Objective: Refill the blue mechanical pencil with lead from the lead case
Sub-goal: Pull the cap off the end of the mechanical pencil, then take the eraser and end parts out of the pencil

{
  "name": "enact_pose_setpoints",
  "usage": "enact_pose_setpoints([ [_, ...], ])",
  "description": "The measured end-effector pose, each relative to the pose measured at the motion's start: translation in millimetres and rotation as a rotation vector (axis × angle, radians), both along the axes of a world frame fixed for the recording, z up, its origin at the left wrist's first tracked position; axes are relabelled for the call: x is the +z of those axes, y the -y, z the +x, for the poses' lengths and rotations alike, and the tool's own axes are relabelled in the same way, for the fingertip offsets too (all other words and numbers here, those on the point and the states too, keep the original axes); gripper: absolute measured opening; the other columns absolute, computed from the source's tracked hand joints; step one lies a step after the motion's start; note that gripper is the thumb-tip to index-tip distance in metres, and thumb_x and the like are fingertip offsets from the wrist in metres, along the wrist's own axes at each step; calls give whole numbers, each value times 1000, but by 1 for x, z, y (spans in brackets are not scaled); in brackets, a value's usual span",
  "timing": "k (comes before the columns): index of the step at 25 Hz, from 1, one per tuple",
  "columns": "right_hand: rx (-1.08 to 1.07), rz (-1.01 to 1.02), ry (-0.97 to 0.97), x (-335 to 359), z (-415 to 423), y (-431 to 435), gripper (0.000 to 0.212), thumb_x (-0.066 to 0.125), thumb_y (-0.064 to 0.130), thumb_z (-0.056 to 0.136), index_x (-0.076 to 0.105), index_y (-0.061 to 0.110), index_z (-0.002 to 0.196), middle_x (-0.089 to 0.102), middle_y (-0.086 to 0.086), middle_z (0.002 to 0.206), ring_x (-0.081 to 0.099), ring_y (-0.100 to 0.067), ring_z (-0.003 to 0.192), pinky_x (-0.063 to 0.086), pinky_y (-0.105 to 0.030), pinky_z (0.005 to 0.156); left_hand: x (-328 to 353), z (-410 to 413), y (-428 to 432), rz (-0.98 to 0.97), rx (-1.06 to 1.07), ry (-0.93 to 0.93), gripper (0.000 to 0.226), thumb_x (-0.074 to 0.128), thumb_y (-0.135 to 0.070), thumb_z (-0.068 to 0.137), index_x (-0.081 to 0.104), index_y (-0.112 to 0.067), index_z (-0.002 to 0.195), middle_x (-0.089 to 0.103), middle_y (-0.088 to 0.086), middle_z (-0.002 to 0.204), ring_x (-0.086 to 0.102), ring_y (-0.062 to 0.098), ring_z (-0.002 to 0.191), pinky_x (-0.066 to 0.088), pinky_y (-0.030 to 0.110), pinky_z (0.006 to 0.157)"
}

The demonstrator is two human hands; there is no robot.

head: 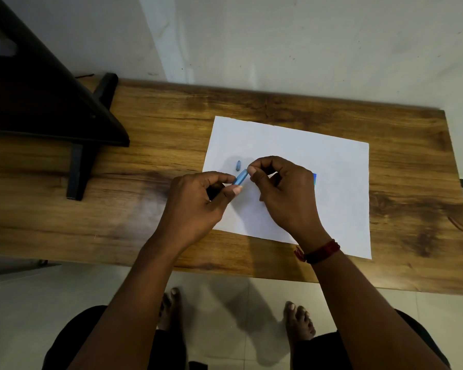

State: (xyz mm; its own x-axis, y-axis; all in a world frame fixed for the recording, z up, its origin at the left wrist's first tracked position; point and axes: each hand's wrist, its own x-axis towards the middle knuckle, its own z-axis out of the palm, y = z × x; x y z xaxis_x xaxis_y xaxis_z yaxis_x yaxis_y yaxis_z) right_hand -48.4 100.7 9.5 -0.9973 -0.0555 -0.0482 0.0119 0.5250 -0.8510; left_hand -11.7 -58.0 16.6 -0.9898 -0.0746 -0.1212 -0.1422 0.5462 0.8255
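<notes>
My left hand grips the blue mechanical pencil above the white paper; only the pencil's upper end shows past my fingers. My right hand pinches at that top end with thumb and forefinger; whether it holds a lead is too small to tell. A small blue-grey cap lies on the paper just beyond the pencil. A blue corner of the lead case peeks out from behind my right hand, the rest hidden.
The paper lies on a wooden table against a pale wall. A dark stand with a black foot occupies the table's left part. My feet show on the tiled floor below the near edge.
</notes>
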Motion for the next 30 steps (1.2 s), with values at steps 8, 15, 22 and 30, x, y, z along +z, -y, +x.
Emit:
enact_pose_setpoints([
  [8, -131, 116, -46, -3, -7, 2, 10, 67, 21, 89, 73, 15, 92, 74, 0, 89, 63, -9, 72, 43, -7, 70, -5, -3, 17, 33, 256, 1, 20, 66, -36, 86, 71, -24, 100, 70, -8, 73, 67, 9, 61, 59, 35, 58],
  [15, -100, 278, -124, -12, -9, 20, 20, 66, 35, 88, 76, 18, 93, 75, 0, 90, 64, -11, 74, 42, -17, 72, -8, -2, 20, 55, 308, -18, 7, 62, -33, 90, 68, -30, 92, 67, -16, 71, 65, 2, 59, 59, 34, 61],
  [22, -170, 437, -158, -17, -10, 39, 31, 63, 43, 88, 72, 14, 95, 72, -5, 89, 57, -12, 73, 37, -21, 69, -11, -1, 20, 43, 283, -8, 19, 62, -33, 89, 70, -21, 101, 68, -10, 74, 66, 9, 63, 59, 35, 61],
  [30, -191, 182, -61, -12, -16, 38, 15, 70, 32, 85, 71, 19, 79, 67, 9, 77, 58, -4, 65, 36, -4, 70, -10, -2, 26, 104, 306, 5, 17, 61, -32, 90, 70, -22, 100, 69, -11, 76, 66, 9, 67, 59, 34, 65],
])
